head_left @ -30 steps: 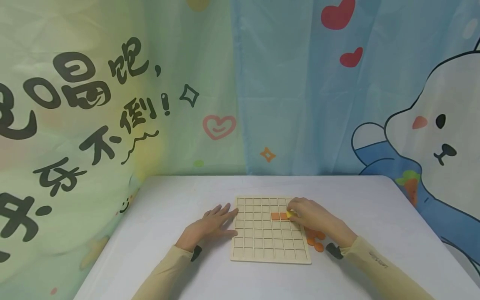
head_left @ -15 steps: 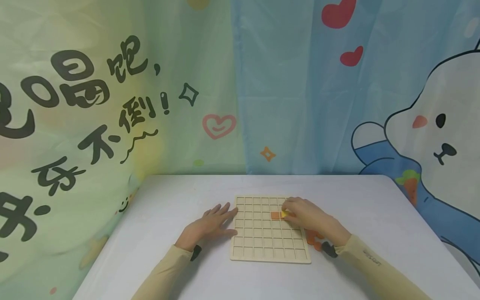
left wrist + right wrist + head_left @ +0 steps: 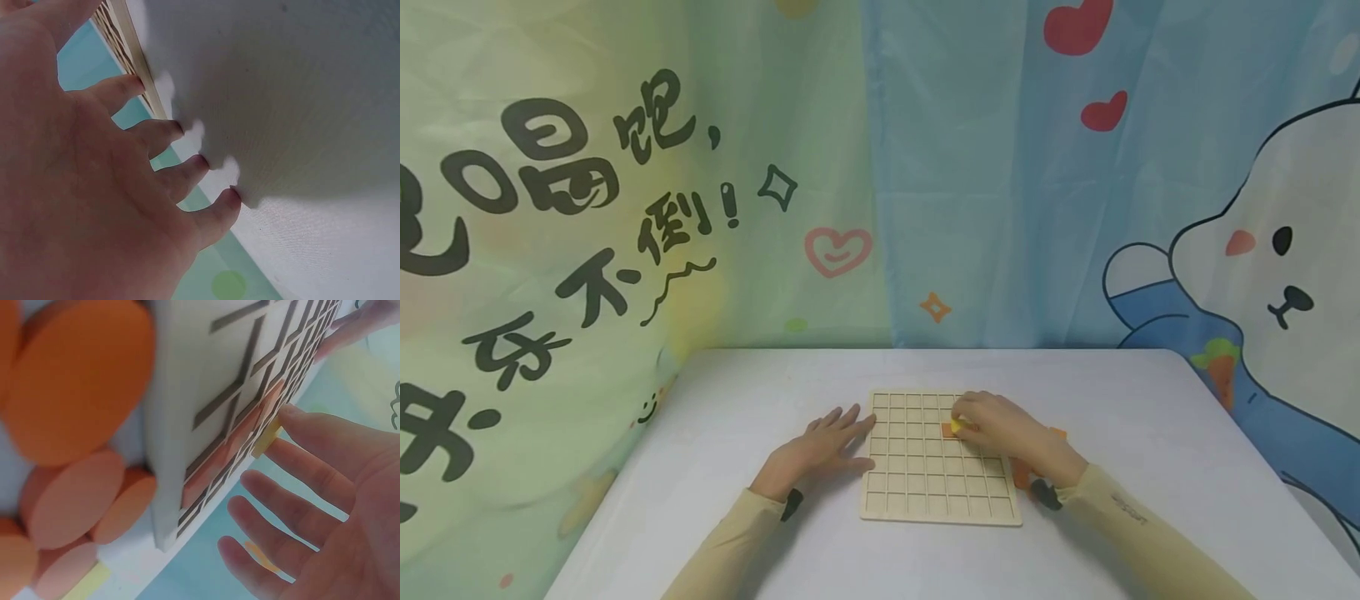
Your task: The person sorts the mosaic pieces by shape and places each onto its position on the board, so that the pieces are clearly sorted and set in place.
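A pale wooden grid board [image 3: 898,487] lies on the white table. My right hand [image 3: 1011,429] is over its upper right part, pinching a small yellow piece [image 3: 267,439] between thumb and index finger; the other fingers are spread. Beneath it an orange strip [image 3: 228,453] lies in one row of the grid, and in the head view its left end [image 3: 948,430] shows beside the yellow piece. Whether the yellow piece touches the strip I cannot tell. At the board's left edge, my left hand [image 3: 820,450] rests with fingers spread, thumb and a fingertip touching the edge.
Several orange round pieces [image 3: 81,381] lie against the board's right side, partly hidden by the right forearm in the head view. A bit of a yellow piece [image 3: 87,582] shows among them. A printed curtain [image 3: 955,175] hangs behind the table.
My right hand has slid left along the orange row with the yellow piece, covering more of the strip. The left hand stays at the board's edge.
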Tool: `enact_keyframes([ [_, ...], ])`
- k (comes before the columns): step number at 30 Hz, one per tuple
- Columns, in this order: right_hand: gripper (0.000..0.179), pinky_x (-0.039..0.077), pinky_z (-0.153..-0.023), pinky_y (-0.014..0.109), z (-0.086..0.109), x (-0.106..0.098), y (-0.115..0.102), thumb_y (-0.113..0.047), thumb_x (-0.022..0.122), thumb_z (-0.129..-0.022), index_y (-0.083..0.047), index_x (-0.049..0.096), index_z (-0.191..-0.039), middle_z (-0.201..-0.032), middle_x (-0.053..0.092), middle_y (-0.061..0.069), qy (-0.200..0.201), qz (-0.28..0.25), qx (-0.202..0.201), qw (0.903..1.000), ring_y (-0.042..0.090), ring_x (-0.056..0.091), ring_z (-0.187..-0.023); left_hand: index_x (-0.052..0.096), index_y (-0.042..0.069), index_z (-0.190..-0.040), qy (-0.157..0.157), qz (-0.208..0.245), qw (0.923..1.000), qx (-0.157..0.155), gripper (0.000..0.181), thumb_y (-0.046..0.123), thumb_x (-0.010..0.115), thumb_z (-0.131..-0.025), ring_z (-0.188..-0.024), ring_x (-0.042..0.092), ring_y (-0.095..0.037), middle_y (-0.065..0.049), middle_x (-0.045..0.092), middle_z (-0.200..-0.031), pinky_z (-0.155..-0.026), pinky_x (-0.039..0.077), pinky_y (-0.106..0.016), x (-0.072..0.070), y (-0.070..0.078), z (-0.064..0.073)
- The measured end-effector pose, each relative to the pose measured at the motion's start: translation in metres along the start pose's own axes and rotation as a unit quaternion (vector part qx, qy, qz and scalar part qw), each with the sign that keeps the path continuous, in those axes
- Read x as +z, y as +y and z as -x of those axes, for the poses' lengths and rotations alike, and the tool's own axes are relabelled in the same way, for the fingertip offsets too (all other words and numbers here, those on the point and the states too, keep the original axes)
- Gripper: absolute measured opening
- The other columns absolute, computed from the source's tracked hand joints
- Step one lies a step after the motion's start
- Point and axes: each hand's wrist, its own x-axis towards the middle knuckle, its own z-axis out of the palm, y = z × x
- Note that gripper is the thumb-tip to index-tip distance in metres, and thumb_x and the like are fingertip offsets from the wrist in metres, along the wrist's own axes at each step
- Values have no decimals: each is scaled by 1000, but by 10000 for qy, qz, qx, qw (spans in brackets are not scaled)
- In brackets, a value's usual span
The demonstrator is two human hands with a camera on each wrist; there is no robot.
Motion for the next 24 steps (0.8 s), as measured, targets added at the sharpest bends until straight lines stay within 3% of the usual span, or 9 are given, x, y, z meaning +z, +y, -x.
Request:
enact_keyframes([
  [14, 15, 55, -82, 41, -14, 3, -12, -20, 74, -92, -10, 72, -103, -110, 71, 6, -156, 96, -137, 9997, 23, 66, -98, 28, 28, -160, -35, 72, 10000, -2, 80, 64, 56, -94, -156, 15, -39, -8, 18, -169, -124, 19, -60, 0, -1, 1],
  [21, 13, 48, -68, 31, -23, 8, -17, -18, 76, -90, -8, 72, -97, -96, 69, 2, 33, 146, -574, 9982, 12, 55, -77, 28, 26, -160, 6, 57, 9999, 91, 79, 62, 56, -95, -155, 16, -40, -11, 20, -169, -123, 20, -60, -2, 0, 3],
  [24, 14, 48, -69, 30, -25, 12, -18, -17, 77, -88, -7, 72, -97, -95, 69, 2, 90, 201, -649, 9976, 9, 51, -74, 28, 26, -160, -14, 42, 10000, 82, 79, 62, 56, -95, -155, 16, -39, -10, 19, -169, -124, 20, -60, -2, 1, 3],
])
